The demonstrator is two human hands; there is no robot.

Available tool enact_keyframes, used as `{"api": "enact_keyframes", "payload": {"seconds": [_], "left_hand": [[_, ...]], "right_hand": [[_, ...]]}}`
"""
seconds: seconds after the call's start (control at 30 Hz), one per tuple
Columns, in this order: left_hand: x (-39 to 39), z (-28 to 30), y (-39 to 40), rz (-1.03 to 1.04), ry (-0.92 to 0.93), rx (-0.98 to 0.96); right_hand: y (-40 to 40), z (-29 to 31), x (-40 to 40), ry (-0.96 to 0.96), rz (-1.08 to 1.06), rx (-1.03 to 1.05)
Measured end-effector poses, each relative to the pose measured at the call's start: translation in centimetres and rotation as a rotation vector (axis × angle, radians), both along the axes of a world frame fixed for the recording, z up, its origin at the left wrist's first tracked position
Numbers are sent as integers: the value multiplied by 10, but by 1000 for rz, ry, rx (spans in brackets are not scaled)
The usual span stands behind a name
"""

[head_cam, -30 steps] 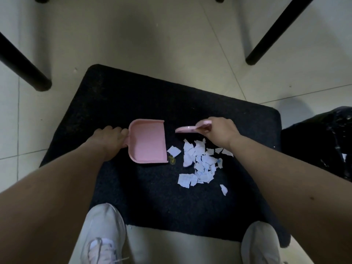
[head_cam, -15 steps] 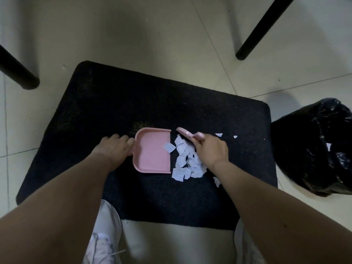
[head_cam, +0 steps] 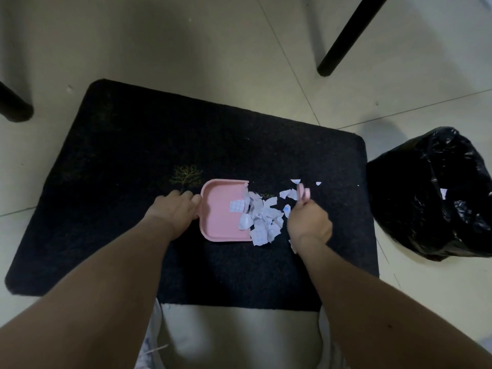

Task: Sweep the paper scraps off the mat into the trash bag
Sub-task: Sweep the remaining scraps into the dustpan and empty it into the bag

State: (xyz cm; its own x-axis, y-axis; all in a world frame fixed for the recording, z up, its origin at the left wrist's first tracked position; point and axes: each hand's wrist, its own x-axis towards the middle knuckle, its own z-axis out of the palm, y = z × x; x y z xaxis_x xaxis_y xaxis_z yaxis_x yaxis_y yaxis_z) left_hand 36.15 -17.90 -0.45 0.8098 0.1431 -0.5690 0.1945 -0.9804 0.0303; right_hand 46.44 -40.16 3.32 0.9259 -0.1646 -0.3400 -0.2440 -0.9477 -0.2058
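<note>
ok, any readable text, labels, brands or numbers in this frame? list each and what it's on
None readable.
Paper scraps: printed grid lines only, no words or numbers that can be made out.
Mat: a small gold tree motif, and a faint gold mark beside the dustpan too blurred to read.
Dustpan, brush, trash bag: no label or brand visible.

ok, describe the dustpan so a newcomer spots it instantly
Find the dark mat on the pale tiled floor. Near its middle, the left hand holds a flat tray, the dustpan, with white paper scraps piled at its open edge. It's the only large pink thing there.
</note>
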Motion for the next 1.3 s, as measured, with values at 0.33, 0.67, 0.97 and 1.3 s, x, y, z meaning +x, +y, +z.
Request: {"api": "enact_keyframes", "payload": {"seconds": [0.33, 0.67, 0.97, 1.3], "left_hand": [[-1, -2, -7, 46, 25, -41], [-3, 2, -6, 73, 9, -61], [10, 33, -3, 93, -59, -59], [47, 92, -20, 55, -146, -68]], "right_hand": [[62, 4, -49, 45, 31, 182], [83, 22, -39, 31, 176, 225], [63, 55, 5, -19, 155, 276], [28, 127, 48, -170, 188, 319]]}}
